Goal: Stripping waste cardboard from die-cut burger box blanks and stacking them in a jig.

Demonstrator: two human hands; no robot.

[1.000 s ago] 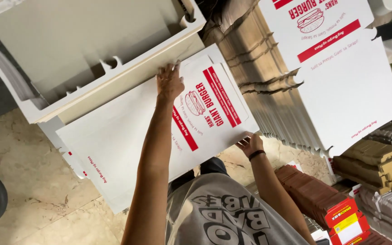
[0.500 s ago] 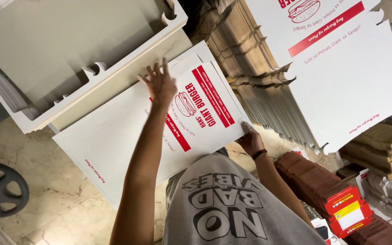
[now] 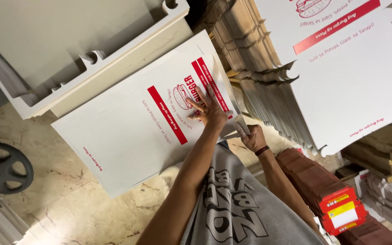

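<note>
- folding work on a flat white box blank [image 3: 128, 131], by the look of it: creasing a flap at its right end.
- pressing with the left hand [image 3: 210, 111], open and flat with fingers spread, on the red burger print near that end.
- pinching the blank's near-right corner flap with the right hand [image 3: 252, 138], closed on the card edge and wearing a dark wristband.
- lying spread over the marble floor [image 3: 69, 208], far long edge up against a beige moulded tray [image 3: 128, 59]; cannot tell whether touching or tucked beneath it.
- running long from near left to far right on a diagonal, with the printed end pointing far right toward the stacked blanks [image 3: 259, 90] and the plain end toward the dark wheel [image 3: 1, 168] at the left.
- for the next move, probably: keeping the left palm firm as an anchor along the score line while lifting the pinched flap squarely, so as not to crease off-line or tear the corner.
</note>
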